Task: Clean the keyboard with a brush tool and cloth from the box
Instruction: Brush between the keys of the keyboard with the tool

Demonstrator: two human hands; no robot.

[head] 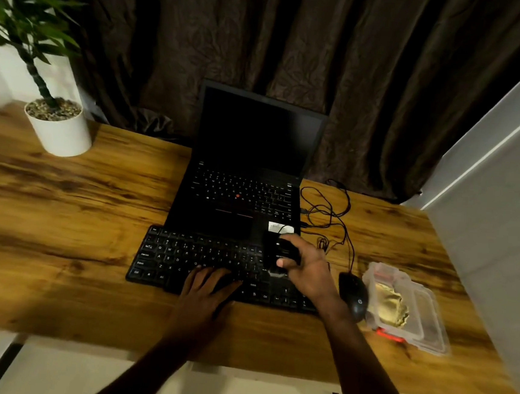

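A black keyboard (178, 257) lies on the wooden desk in front of an open laptop. My right hand (307, 268) grips a black brush tool (275, 254) and holds it down on the keyboard's right part. My left hand (205, 288) rests flat on the lower middle keys, fingers spread. To the right, beyond the mouse, stands an open clear plastic box (418, 308) with a yellow cloth (392, 304) lying inside it.
The open black laptop (249, 164) stands behind the keyboard, screen dark. A black mouse (353, 296) sits between keyboard and box, its cable (329, 212) looping beside the laptop. A potted plant (58, 129) stands far left. A grey wall panel borders the desk's right side.
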